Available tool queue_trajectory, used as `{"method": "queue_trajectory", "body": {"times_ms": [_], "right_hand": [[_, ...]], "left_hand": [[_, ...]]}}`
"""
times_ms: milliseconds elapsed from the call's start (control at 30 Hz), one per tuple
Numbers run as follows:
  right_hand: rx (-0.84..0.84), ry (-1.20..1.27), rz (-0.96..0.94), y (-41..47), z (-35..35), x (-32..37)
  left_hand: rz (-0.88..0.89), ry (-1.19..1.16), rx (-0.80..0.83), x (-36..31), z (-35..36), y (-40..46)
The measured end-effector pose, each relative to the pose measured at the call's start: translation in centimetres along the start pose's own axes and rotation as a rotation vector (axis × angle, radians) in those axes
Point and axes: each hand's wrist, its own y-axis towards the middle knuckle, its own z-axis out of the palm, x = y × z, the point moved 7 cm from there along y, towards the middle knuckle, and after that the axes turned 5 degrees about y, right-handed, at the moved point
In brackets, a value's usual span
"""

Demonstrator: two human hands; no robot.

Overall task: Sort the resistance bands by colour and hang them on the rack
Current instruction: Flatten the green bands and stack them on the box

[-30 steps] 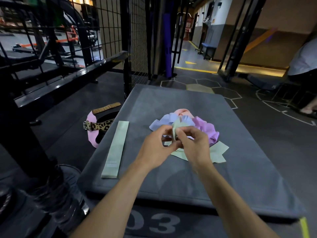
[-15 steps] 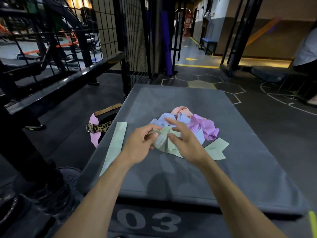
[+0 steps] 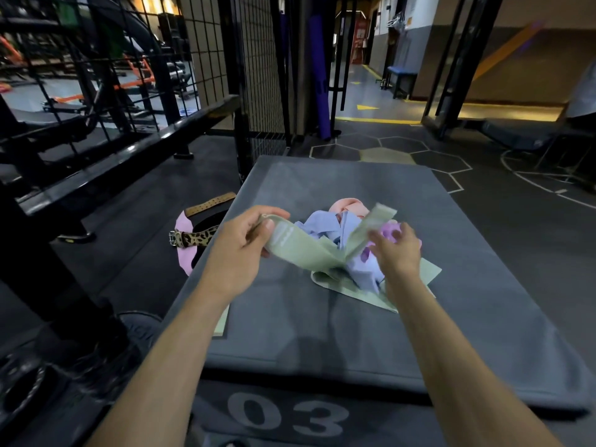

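Two hands are shown above a grey padded box (image 3: 451, 333); three pale green bands can be counted. One green band (image 3: 309, 250) is held raised, its long axis running left to right with the right end bent upward; its left end is pinched between thumb and fingers of the left hand (image 3: 238, 250). The right hand (image 3: 395, 253) is blurred, fingers loosely spread beside the band; whether it grasps cannot be told. A tangled pile (image 3: 348, 227) of lilac, pink and purple bands lies behind; a second green band (image 3: 374, 296) lies flat beneath; a third (image 3: 222, 322) shows at the box's left edge.
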Motion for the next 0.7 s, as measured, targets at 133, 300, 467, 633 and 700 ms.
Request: {"method": "queue_trajectory", "body": {"times_ms": [133, 300, 467, 633, 700], "right_hand": [[0.394, -0.115, -0.101, -3.3, 4.0, 1.8], [1.014, 0.013, 0.019, -10.6, 9.7, 2.9], [1.181, 0.003, 0.037, -11.7, 10.2, 0.3], [1.058, -0.192, 0.134, -9.7, 9.1, -2.7], [0.979, -0.165, 0.224, -8.8, 8.5, -3.7]], "left_hand": [[0.048, -0.02, 0.015, -2.0, -0.8, 0.1], [0.009, -0.019, -0.053, -1.8, -2.3, -0.1], [-0.139, -0.076, -0.29, 0.5, -6.6, -0.8], [-0.345, 0.011, -0.482, 4.8, -11.1, -2.2], [-0.408, 0.05, -0.495, 6.6, -12.2, -2.7]]}}
